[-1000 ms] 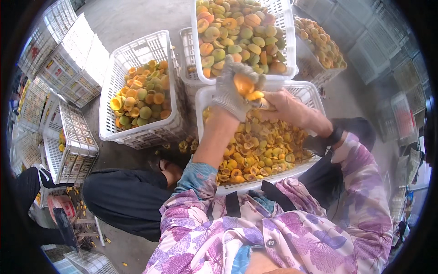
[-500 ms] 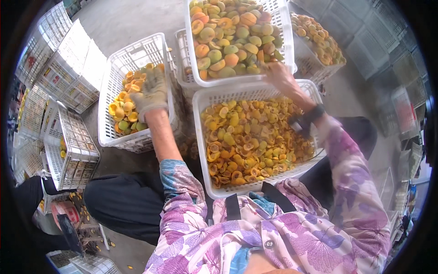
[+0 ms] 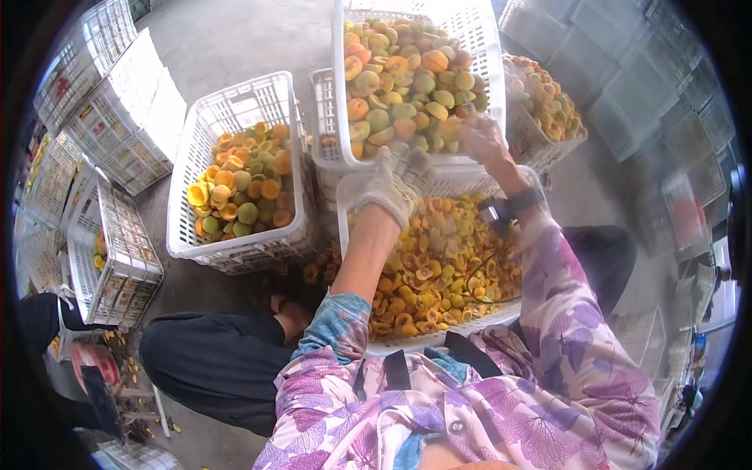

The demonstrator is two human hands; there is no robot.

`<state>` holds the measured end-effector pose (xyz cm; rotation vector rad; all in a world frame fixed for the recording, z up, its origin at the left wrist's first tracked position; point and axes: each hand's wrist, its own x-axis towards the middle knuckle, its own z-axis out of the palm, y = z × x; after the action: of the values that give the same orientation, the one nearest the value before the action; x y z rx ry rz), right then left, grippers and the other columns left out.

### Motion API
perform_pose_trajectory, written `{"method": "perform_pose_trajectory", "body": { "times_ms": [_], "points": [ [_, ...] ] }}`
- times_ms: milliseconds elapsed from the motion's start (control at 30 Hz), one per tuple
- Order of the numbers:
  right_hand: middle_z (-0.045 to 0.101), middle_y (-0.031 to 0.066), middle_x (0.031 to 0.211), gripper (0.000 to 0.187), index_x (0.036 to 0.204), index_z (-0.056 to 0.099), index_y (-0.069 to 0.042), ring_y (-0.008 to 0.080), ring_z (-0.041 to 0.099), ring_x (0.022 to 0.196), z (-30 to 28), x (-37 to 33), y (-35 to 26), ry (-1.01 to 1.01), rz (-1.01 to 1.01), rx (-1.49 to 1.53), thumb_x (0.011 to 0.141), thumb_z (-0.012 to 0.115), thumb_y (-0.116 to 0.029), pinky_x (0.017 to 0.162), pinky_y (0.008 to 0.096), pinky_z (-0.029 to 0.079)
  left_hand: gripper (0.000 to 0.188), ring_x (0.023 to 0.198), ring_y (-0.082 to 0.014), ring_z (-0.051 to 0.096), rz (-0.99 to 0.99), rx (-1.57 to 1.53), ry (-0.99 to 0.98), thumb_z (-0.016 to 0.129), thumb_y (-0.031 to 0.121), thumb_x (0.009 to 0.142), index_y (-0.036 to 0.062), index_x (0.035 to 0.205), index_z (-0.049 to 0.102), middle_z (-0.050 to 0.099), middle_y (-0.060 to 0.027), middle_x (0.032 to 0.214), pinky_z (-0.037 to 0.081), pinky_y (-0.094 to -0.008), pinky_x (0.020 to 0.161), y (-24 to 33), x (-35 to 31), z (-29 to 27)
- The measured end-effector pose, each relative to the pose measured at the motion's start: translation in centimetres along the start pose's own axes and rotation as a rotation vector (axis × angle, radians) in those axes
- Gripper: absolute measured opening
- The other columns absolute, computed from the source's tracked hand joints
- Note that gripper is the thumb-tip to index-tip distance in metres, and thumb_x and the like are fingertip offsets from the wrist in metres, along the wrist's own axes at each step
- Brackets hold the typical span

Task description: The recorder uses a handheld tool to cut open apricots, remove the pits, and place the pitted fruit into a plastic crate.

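My left hand (image 3: 398,186), in a pale knitted glove, is at the near rim of the upper white crate (image 3: 423,163); motion smears its fingers. Whole and halved apricots (image 3: 403,78), orange and green, fill that crate. My bare right hand (image 3: 484,141) is curled at the crate's near right corner beside the fruit; what its fingers close on is too blurred to make out. A dark band (image 3: 526,202) circles my right wrist. Below both hands stands a lower white crate (image 3: 348,200) of flattened yellow-orange apricot halves (image 3: 431,274).
At left a white crate (image 3: 178,223) holds apricot halves (image 3: 243,184). Behind the upper crate's right side stands another apricot-filled crate (image 3: 548,98). Stacked crates (image 3: 117,117) line the left, with more on the right. My dark-trousered knee (image 3: 211,360) is left of the lower crate.
My left hand has moved right, from the left crate's fruit to the upper crate's near rim. My right hand stays near the upper crate's corner. The whole view has shifted slightly.
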<state>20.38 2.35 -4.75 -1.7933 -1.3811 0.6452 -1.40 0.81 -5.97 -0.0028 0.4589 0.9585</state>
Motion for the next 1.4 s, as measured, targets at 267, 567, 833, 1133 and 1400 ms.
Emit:
{"method": "perform_pose_trajectory", "body": {
  "times_ms": [267,567,833,1133,1400],
  "points": [
    [0.059,0.0127,0.074,0.019,0.092,0.063,0.003,0.0217,0.053,0.06,2.9,-6.8,-5.8,0.111,-0.714,-0.001,0.076,0.068,-0.005,0.057,0.0327,0.044,0.039,0.097,-0.0239,0.058,0.095,-0.014,-0.197,0.039,0.037,0.1,0.0043,0.118,0.051,0.057,-0.0113,0.11,0.054,-0.0417,0.082,-0.3,-1.4,2.1],
    [0.06,0.0198,0.084,0.021,0.089,0.045,-0.002,0.0418,0.058,0.077,4.2,-10.3,-7.3,0.273,-0.512,-0.346,0.077,0.061,0.001,0.062,0.0473,0.043,0.049,0.104,-0.0167,0.057,0.681,0.562,-0.322,0.036,0.042,0.102,0.0019,0.124,0.052,0.058,-0.0102,0.117,0.046,-0.0278,0.094,0.4,-1.3,1.5],
    [0.059,0.0185,0.081,0.026,0.098,0.042,-0.004,0.0426,0.059,0.075,6.1,-10.7,-7.3,0.244,-0.425,-0.554,0.078,0.056,0.005,0.059,0.0502,0.043,0.052,0.1,-0.0144,0.056,0.669,0.369,-0.283,0.038,0.048,0.1,0.0022,0.115,0.058,0.062,-0.0079,0.107,0.045,-0.0267,0.088,-0.1,-2.4,2.5],
    [0.061,0.0204,0.076,0.028,0.104,0.042,0.007,0.0438,0.058,0.071,5.5,-11.4,-7.7,0.044,-0.533,-0.535,0.076,0.05,0.007,0.058,0.0502,0.042,0.046,0.087,-0.0127,0.058,0.7,0.499,-0.135,0.043,0.049,0.098,0.0061,0.104,0.06,0.062,-0.0046,0.098,0.049,-0.0246,0.073,0.1,-4.9,2.7],
    [0.055,0.0235,0.069,0.018,0.093,0.046,0.006,0.0444,0.053,0.069,5.9,-10.8,-4.9,-0.093,-0.651,-0.251,0.076,0.052,0.003,0.059,0.0449,0.041,0.047,0.08,-0.0139,0.06,0.588,0.385,-0.027,0.047,0.051,0.096,0.0052,0.099,0.06,0.063,-0.0055,0.093,0.051,-0.0246,0.067,-0.1,-1.7,0.4]
  ]
}}
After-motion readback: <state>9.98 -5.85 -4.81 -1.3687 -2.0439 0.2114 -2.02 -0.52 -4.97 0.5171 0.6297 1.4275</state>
